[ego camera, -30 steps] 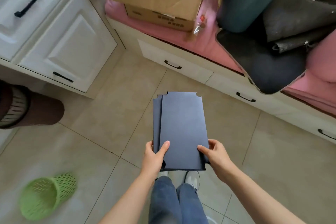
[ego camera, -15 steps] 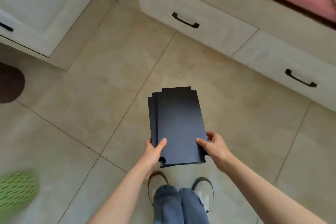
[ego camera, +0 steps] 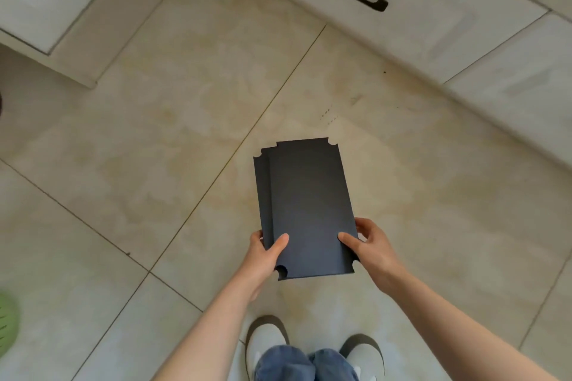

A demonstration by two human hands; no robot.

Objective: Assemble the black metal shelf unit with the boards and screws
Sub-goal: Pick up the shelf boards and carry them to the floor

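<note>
Change: the view has tipped down from the pink seat and carton to bare floor; the boards sit lower, over the tiles.
Hands: left hand and right hand each pinch the stack's near end, thumbs on top.
Meaning: probably about to lay the boards down; assembly is not yet begun.
Writing: none readable.

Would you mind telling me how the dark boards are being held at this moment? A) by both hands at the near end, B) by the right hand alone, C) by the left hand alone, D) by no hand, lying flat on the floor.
A: the left hand and the right hand each grip a near corner of the stacked dark boards, held above the tiled floor.
</note>
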